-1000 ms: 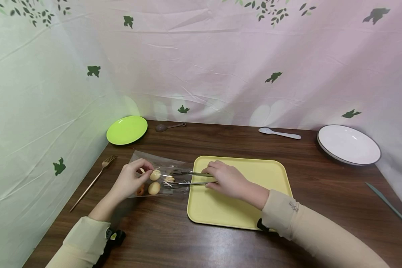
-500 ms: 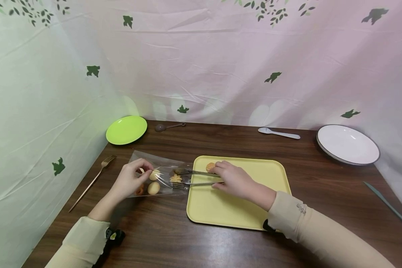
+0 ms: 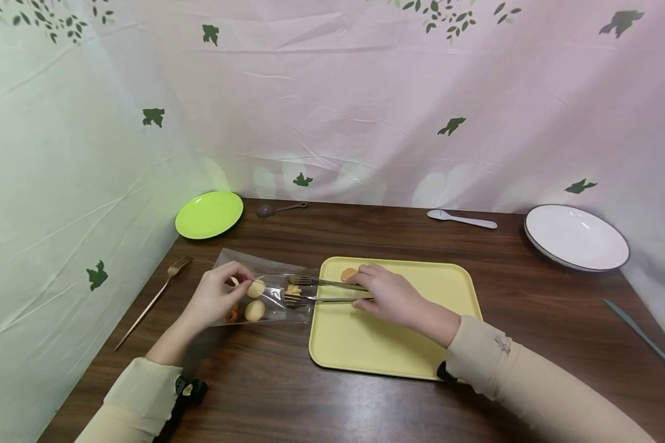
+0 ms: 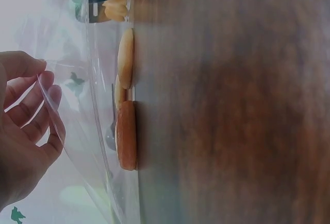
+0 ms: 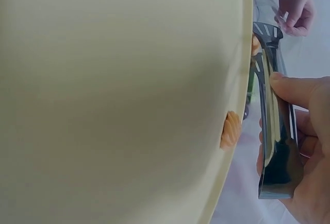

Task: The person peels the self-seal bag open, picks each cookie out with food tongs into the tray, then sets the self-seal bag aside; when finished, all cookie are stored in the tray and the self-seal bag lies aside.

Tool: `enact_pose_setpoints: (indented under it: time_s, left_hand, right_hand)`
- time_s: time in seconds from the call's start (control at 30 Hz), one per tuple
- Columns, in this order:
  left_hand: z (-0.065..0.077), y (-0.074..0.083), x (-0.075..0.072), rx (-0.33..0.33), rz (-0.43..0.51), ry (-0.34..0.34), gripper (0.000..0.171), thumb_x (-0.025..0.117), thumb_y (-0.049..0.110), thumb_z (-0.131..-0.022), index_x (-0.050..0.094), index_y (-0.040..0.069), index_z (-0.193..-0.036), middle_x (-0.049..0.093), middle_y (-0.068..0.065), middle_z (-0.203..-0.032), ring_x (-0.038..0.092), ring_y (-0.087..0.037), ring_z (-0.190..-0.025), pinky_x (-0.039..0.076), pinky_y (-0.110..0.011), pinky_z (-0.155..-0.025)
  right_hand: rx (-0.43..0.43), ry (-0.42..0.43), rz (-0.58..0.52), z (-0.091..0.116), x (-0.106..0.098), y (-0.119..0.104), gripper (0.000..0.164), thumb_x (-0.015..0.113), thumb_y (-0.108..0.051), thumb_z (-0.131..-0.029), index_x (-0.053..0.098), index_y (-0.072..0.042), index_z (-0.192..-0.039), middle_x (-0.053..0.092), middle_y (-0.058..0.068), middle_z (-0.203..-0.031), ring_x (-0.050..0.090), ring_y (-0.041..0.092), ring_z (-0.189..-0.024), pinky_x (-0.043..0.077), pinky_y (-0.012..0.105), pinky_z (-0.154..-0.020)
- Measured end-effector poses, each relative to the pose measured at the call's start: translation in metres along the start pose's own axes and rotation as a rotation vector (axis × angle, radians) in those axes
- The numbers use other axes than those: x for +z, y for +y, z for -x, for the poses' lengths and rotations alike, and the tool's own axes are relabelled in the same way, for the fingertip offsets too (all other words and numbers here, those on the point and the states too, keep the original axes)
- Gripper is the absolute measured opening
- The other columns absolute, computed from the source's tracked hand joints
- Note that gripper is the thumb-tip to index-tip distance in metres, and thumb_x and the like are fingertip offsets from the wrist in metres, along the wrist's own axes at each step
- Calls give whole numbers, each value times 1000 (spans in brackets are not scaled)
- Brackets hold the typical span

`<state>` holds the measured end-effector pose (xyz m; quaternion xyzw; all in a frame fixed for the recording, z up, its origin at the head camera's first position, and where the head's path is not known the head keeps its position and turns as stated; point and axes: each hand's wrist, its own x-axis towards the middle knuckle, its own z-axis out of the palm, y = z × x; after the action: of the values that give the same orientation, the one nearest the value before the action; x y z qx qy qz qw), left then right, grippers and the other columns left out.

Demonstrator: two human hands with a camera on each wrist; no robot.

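My left hand (image 3: pixel 220 295) pinches the upper film of a clear plastic bag (image 3: pixel 238 258) between thumb and fingers, lifting it. Inside lie pale round cookies (image 3: pixel 255 311) and a browner ring-shaped cookie (image 3: pixel 231 314). With my right hand (image 3: pixel 390 297) I grip metal tongs (image 3: pixel 335 299), whose slotted ends reach left into the bag. A flower-shaped cookie (image 3: pixel 293 290) is between those ends; whether both touch it I cannot tell. One swirled cookie (image 5: pixel 230 130) sits on the yellow tray (image 3: pixel 388 351), near its far left corner and beside the tongs.
A green plate (image 3: pixel 209 215) and brown spoon (image 3: pixel 279 210) stand at the back left, a copper fork (image 3: pixel 152 304) at left. Behind the tray lies a white spreader (image 3: pixel 462 219). A white dish (image 3: pixel 576 238) and teal knife (image 3: pixel 643 338) are at right. Curtains border the table.
My right hand moved slightly right, uncovering the cookie on the tray. The tongs drew back a little and their ends came closer together around the flower-shaped cookie. My left hand stayed put.
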<state>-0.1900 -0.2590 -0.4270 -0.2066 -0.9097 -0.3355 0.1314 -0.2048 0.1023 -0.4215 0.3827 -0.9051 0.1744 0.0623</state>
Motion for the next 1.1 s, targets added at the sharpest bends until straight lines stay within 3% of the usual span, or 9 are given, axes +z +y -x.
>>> enact_pose_setpoints:
  time_s: [0.13, 0.6, 1.1]
  left_hand:
    - [0, 0, 0, 3, 5, 2, 7, 67, 4, -86, 66, 10, -88, 60, 9, -82, 55, -6, -74, 50, -33, -67]
    - [-1, 1, 1, 1, 3, -6, 7, 67, 4, -86, 66, 10, -88, 60, 8, -82, 55, -6, -74, 51, -37, -67]
    - [-3, 1, 2, 5, 3, -6, 8, 67, 3, -86, 66, 11, -88, 60, 8, -82, 54, -6, -73, 51, -36, -67]
  right_hand:
    - [38, 1, -8, 7, -7, 3, 37, 74, -28, -82, 65, -15, -116, 58, -3, -94, 53, 11, -85, 47, 31, -68]
    - [109, 50, -19, 48, -27, 25, 39, 76, -28, -81, 66, -13, -115, 58, -5, -94, 50, 9, -77, 45, 29, -68]
    - [110, 54, 19, 97, -34, 41, 36, 78, -25, -78, 68, -12, -110, 58, -7, -89, 54, 9, -86, 47, 31, -74]
